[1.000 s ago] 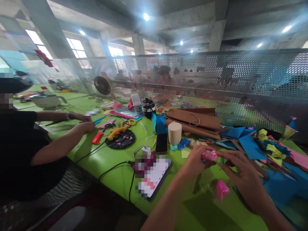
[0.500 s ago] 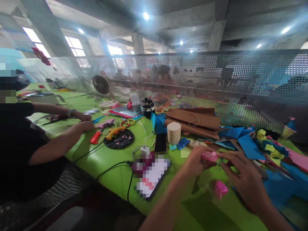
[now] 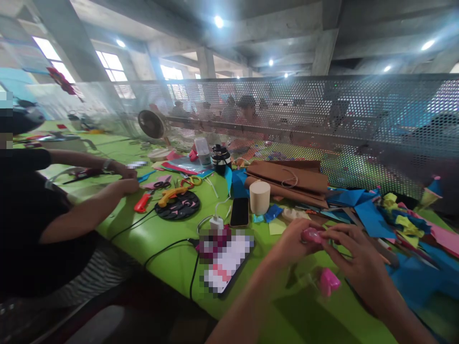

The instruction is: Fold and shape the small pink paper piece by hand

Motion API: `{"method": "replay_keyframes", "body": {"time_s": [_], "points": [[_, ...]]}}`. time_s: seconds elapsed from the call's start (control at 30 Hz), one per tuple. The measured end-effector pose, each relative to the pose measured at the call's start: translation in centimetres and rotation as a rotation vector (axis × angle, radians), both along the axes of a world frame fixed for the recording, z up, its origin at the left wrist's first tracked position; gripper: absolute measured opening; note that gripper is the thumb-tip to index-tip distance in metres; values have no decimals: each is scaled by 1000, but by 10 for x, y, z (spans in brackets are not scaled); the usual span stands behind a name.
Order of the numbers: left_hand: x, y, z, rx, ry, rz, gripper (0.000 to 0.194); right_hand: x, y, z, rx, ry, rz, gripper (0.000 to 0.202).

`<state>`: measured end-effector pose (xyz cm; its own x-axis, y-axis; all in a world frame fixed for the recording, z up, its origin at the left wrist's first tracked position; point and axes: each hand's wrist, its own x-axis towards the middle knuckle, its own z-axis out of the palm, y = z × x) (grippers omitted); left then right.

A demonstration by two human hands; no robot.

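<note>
Room: concrete beams and ceiling lights fill the top of the frame, with bright windows at the upper left; a perforated metal screen runs across the middle, and blurred people sit behind it.
Surface: your bright green table stretches from the left edge to the lower right, crowded with craft stuff.
Your left hand: lower centre, fingers closed on the near end of the small pink paper piece.
Your right hand: lower right, fingertips pinching the same piece from the far end; both grips are clamped on it, held just above the table.
Progress: the piece looks crumpled or partly folded, so you seem to be mid-shaping; its form is too small and blurred to tell how much remains.
Finished-looking item: a folded bright pink shape lies on the table just below your hands, apart from them.
Stock: blue paper sheets and yellow scraps pile up at the right, suggesting plenty unused.
Centre clutter: a cream cylinder, a dark phone beside it, and brown paper bags behind.
Left side: another person's hand rests near scissors and a round black mat.
</note>
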<state>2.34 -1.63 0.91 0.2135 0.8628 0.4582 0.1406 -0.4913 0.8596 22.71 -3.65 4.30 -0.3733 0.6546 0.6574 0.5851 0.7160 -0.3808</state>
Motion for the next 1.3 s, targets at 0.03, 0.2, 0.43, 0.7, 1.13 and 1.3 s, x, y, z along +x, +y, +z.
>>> {"method": "replay_keyframes", "body": {"time_s": [0.03, 0.2, 0.43, 0.7, 1.13, 1.3], "points": [[1, 0, -1, -21, -8, -7, 42, 0, 1, -1, -11, 3, -4, 15], [4, 0, 1, -164, -119, -41, 46, 9, 2, 2, -98, 159, 6, 16], [5, -5, 9, -286, -263, -149, 55, 16, 8, -3, -106, 183, 5, 10], [8, -5, 11, -341, -262, -125, 64, 10, -1, 1, 56, 82, -47, 16], [7, -9, 14, -328, -331, -164, 59, 14, 3, 2, -98, 183, -23, 16], [8, -11, 16, -321, -323, -181, 58, 16, 9, -4, -140, 221, -25, 9]]}}
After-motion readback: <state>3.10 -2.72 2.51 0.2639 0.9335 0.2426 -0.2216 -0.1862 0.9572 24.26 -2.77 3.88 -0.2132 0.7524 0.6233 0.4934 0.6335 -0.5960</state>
